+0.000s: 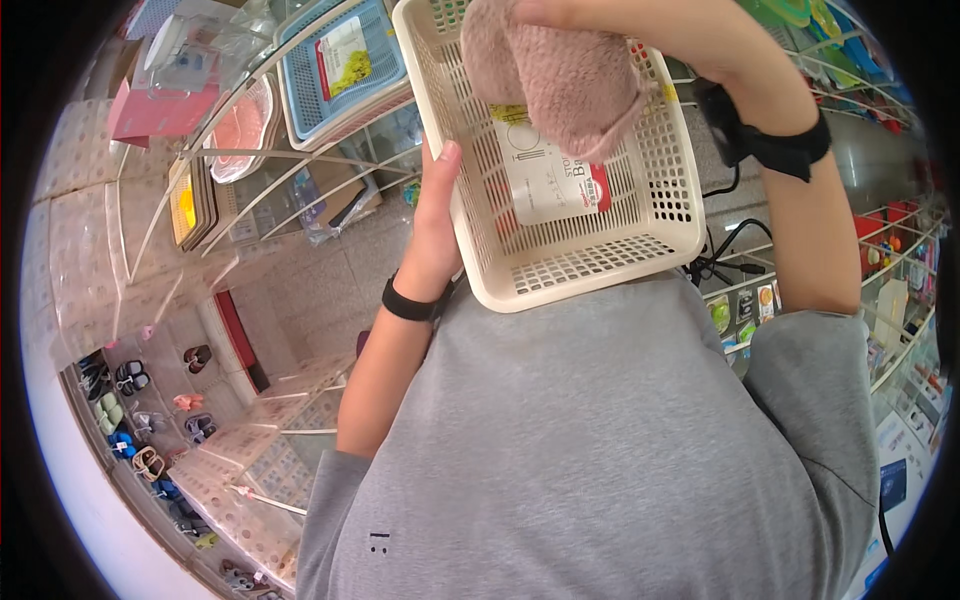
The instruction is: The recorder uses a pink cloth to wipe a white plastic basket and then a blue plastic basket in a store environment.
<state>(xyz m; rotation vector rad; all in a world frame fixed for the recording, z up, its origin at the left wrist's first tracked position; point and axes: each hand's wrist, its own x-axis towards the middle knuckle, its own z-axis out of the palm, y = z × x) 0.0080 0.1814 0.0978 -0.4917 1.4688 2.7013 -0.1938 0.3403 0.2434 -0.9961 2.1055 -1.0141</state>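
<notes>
A cream plastic basket (499, 289) with perforated sides is held tilted in front of my chest. My left hand (440, 214) grips its left wall, with the thumb over the rim. At the top of the view my right hand (551, 13) holds a fuzzy pink cloth item (577, 90), folded or bunched, over the basket's inside; its exact kind is unclear. Below the cloth, a printed label card (551, 184) lies on the basket's slatted bottom. Part of the right hand's fingers is hidden behind the cloth or cut off by the frame.
Blue basket (296, 112) stacked on others stands on a wire rack at upper left, near yellow trays (184, 202) and a pink box (161, 105). Sandals (131, 377) line shelves at lower left. Wire racks (900, 225) with small goods stand at right; black cables (731, 262) hang beside the basket.
</notes>
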